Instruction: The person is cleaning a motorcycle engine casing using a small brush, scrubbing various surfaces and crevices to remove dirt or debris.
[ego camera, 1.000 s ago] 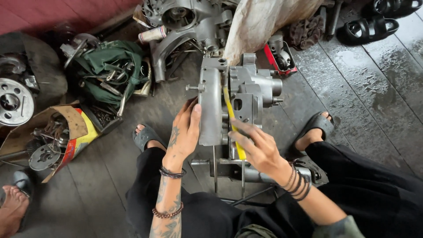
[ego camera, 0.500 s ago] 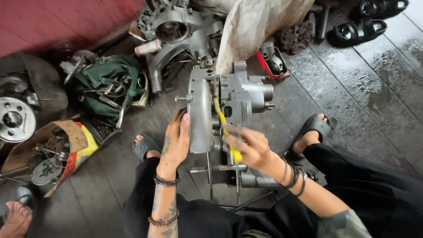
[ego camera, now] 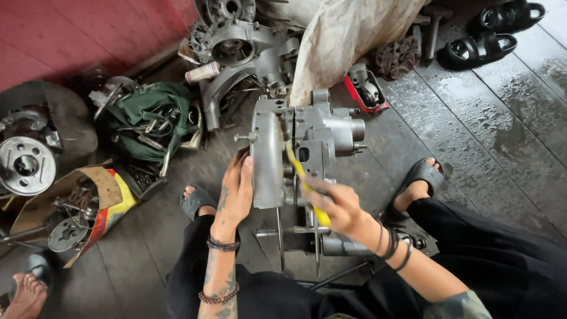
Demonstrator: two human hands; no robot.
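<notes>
A grey metal engine case (ego camera: 313, 142) stands upright on a small stand on the wooden floor between my feet. My left hand (ego camera: 236, 192) presses flat against the case's left cover (ego camera: 267, 159). My right hand (ego camera: 336, 204) grips a yellow-handled tool (ego camera: 302, 180) whose tip goes into the gap between the cover and the main case. I cannot see the tool's tip.
Another engine case (ego camera: 236, 47) lies behind, next to a dirty white cloth (ego camera: 348, 35). A green bag of tools (ego camera: 150, 121), a cardboard box of parts (ego camera: 71, 204) and a wheel hub (ego camera: 25, 165) lie left. Black sandals (ego camera: 490, 35) sit at the top right. Another person's foot (ego camera: 23, 295) is at the bottom left.
The view has shifted, so the engine case sits lower in the frame. My right hand has slid the yellow tool slightly along the gap. My left hand stays on the cover.
</notes>
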